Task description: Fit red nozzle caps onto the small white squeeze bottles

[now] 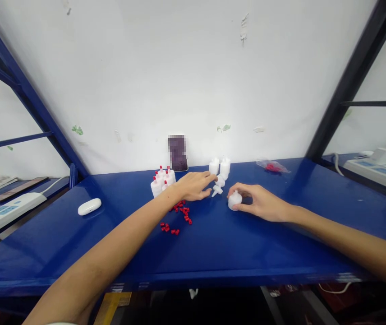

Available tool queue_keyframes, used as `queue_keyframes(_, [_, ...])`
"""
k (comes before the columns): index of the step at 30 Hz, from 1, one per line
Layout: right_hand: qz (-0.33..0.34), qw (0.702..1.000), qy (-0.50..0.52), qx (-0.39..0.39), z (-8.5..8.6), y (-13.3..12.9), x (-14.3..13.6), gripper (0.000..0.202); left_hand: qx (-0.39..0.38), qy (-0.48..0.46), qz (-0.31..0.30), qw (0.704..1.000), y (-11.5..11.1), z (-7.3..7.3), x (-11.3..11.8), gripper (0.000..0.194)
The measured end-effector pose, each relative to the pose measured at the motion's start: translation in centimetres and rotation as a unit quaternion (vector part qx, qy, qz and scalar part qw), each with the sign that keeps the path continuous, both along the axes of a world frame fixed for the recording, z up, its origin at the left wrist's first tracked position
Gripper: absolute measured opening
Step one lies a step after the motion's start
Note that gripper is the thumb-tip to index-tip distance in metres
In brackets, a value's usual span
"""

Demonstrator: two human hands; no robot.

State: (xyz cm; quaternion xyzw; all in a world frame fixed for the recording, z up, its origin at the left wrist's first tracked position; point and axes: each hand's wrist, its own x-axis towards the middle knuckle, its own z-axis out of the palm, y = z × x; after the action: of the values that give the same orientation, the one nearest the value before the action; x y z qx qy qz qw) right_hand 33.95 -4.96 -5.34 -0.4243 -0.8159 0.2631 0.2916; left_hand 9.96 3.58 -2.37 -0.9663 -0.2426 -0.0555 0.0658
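My right hand (255, 201) is closed around a small white bottle (235, 200) on the blue table. My left hand (197, 185) reaches over the middle with its fingers apart, beside white nozzle caps (217, 190); whether a fingertip touches one I cannot tell. Behind them stand white bottles (224, 168) without red tips. Left of my left hand is a group of white bottles with red tips (161, 181), partly hidden by my forearm. Loose small red caps (186, 214) lie scattered in front of my left hand.
A phone (178, 153) leans against the white wall at the back. A white earbud case (89, 206) lies at the left of the blue table (193, 257). A clear bag with red pieces (273, 167) lies at the back right. Power strips (6, 212) lie beyond the side frames.
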Motion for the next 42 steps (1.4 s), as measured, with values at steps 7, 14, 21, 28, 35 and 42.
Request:
queue_keyframes(7, [-0.057, 0.992, 0.041, 0.104, 0.0, -0.6, -0.2, 0.027, -0.063, -0.042, -0.002, 0.997, -0.1, -1.0, 1.1, 0.029])
queue_keyframes(14, [-0.039, 0.993, 0.029, 0.103, 0.5, -1.2, -1.3, 0.027, -0.224, -0.051, 0.042, 0.972, -2.4, -1.4, 1.9, 0.033])
queue_keyframes(21, [-0.031, 0.997, 0.041, 0.058, 0.3, -0.8, -1.7, 0.025, -0.118, -0.055, 0.137, 0.982, -1.5, -1.1, 1.5, 0.028])
queue_keyframes(28, [-0.035, 0.997, 0.034, 0.052, 0.7, -0.8, -1.6, 0.023, -0.094, -0.032, 0.183, 0.978, -0.3, -0.9, 2.4, 0.051])
queue_keyframes(35, [-0.031, 0.996, 0.086, 0.010, 0.5, -0.7, -1.3, 0.026, -0.124, -0.013, 0.168, 0.978, 0.2, -0.8, 3.8, 0.059])
queue_keyframes(42, [-0.029, 0.996, 0.081, 0.011, 0.5, -0.7, -1.1, 0.029, -0.145, -0.011, 0.166, 0.975, 0.7, -0.8, 4.3, 0.059])
